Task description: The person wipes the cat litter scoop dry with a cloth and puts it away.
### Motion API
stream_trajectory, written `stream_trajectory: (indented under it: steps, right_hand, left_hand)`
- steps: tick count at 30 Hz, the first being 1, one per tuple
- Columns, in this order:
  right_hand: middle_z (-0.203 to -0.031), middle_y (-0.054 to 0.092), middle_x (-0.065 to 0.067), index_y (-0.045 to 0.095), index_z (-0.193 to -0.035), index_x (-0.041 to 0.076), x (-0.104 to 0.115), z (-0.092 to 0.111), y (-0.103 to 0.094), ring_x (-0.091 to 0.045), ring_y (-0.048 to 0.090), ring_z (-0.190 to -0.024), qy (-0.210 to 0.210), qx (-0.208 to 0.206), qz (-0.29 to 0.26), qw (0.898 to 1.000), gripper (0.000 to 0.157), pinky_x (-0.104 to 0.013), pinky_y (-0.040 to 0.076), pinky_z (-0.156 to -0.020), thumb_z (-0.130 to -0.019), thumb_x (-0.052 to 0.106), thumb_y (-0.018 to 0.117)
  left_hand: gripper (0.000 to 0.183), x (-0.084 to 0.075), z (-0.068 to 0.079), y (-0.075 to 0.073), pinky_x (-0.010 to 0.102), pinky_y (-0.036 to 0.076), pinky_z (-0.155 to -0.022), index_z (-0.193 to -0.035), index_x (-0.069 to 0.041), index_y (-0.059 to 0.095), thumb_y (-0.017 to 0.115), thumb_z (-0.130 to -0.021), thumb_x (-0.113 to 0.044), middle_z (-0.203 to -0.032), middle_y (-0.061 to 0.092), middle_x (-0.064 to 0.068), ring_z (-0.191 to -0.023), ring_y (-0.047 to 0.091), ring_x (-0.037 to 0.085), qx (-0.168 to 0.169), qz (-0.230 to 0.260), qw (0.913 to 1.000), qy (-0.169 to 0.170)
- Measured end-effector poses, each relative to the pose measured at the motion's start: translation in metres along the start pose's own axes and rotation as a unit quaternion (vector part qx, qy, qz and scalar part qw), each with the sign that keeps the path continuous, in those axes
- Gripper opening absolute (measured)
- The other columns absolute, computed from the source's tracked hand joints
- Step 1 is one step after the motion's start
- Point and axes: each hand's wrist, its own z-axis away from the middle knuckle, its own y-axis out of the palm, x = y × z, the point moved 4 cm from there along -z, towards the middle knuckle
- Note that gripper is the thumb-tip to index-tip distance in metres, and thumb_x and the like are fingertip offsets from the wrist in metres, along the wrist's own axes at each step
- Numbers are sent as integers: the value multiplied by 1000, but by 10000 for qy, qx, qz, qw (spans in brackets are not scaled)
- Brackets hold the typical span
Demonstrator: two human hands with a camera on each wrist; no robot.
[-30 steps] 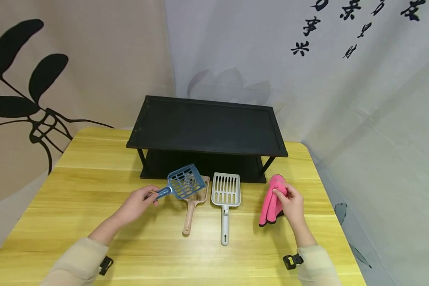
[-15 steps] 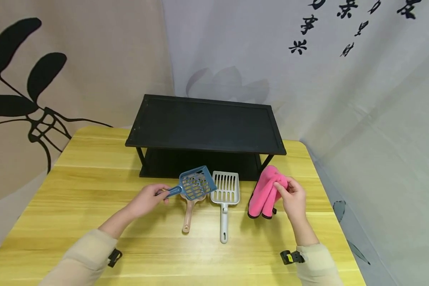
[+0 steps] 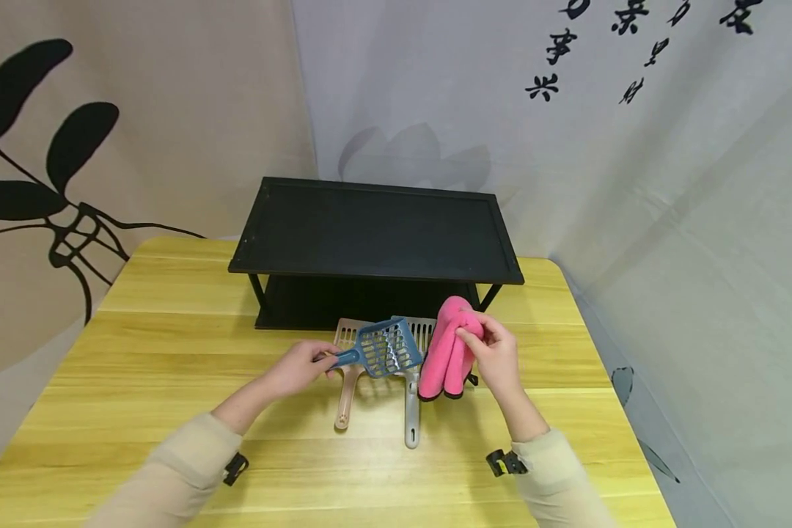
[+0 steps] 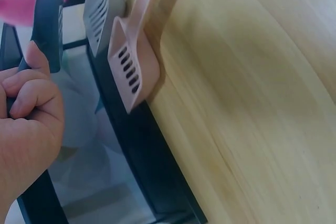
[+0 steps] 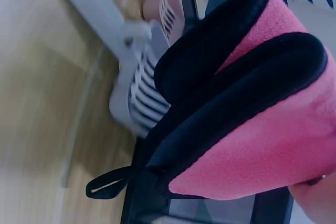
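My left hand [image 3: 301,369] grips the handle of a blue slotted litter scoop [image 3: 388,349], held above the table with its head pointing right. My right hand [image 3: 495,352] pinches a pink fleece cloth [image 3: 445,350] with black edging; it hangs in folds, and a small black loop [image 5: 108,183] shows in the right wrist view. Beneath the blue scoop lie a pinkish-beige scoop [image 3: 346,396] and a light grey scoop [image 3: 412,411], handles toward me. The blue scoop and the cloth cover parts of the grey scoop's head.
A black two-tier shelf [image 3: 376,231] stands at the back of the wooden table [image 3: 290,469], its lower tier just behind the scoop heads. A printed curtain [image 3: 204,110] hangs behind and along the right side.
My left hand has carried the blue scoop to the right, from over the beige scoop to over the grey one. My right hand has brought the pink cloth left, close to the blue scoop.
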Motion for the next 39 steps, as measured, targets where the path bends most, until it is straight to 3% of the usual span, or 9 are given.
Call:
stream_trajectory:
  steps: [5,9,15,18,22,27,31,36,39]
  right_hand:
    - [-102,65,-20,66,-102,-4,0,4,32,-3,55,-81,-60,320,-8,9995,26,-10,48,-72,-78,2,71]
    - [-109,67,-15,68,-103,4,3,11,57,-13,60,-91,-209,720,592,9954,26,-18,51,-79,-79,10,73]
    - [-112,64,-7,58,-115,12,-1,24,87,-19,60,-94,-722,1507,2012,9652,39,-34,52,-80,-80,25,71]
    - [-117,60,-8,51,-118,11,-6,28,92,-19,58,-99,-800,1950,2078,9552,42,-35,51,-84,-83,27,68]
    - [-126,55,-8,53,-113,8,-8,32,91,-23,51,-116,-1111,2360,1897,9466,27,-42,46,-96,-89,17,61]
    - [-131,55,-8,64,-113,8,-11,35,88,-27,42,-129,-1734,2713,2533,9122,27,-44,38,-106,-87,16,62]
    - [-132,57,-8,63,-120,12,-14,38,86,-28,41,-133,-1845,2976,2971,8883,34,-44,31,-111,-88,22,62]
    - [-127,60,-7,63,-120,13,-17,43,90,-25,48,-128,-2019,2978,3211,8760,35,-42,34,-110,-87,26,63]
    - [-118,66,-5,66,-115,13,-19,44,93,-21,57,-118,-2235,2686,3204,8805,31,-36,42,-103,-87,24,64]
  left_hand:
    - [22,-5,-3,12,17,24,-45,-106,1,63,48,-95,-9,-73,63,13,-50,30,8,148,-18,9998,133]
    - [23,-12,-4,20,17,24,-45,-108,1,63,48,-95,-10,-77,64,19,-50,30,7,255,-26,9994,253]
    - [22,-18,-5,24,17,25,-43,-104,-2,65,48,-95,-11,-63,49,3,-49,30,8,219,-361,9983,389]
    - [21,-17,-5,24,17,24,-42,-102,-3,65,47,-95,-11,-61,48,2,-48,30,8,243,-375,9981,427]
    - [20,-15,-3,23,16,24,-42,-102,-2,64,46,-96,-10,-68,57,12,-47,30,7,271,-249,9987,365]
    - [22,-16,-1,21,16,24,-42,-105,-1,63,46,-96,-10,-76,62,19,-46,29,6,361,-88,9987,344]
    - [22,-15,0,22,16,24,-42,-105,-1,63,45,-97,-10,-76,63,19,-46,29,7,445,-73,9983,358]
    - [23,-11,-1,24,16,25,-43,-104,0,65,45,-97,-9,-76,61,18,-48,31,7,426,-26,9984,380]
    - [22,-8,-2,25,17,25,-43,-103,0,65,45,-97,-9,-77,60,19,-48,31,6,332,56,9986,406]
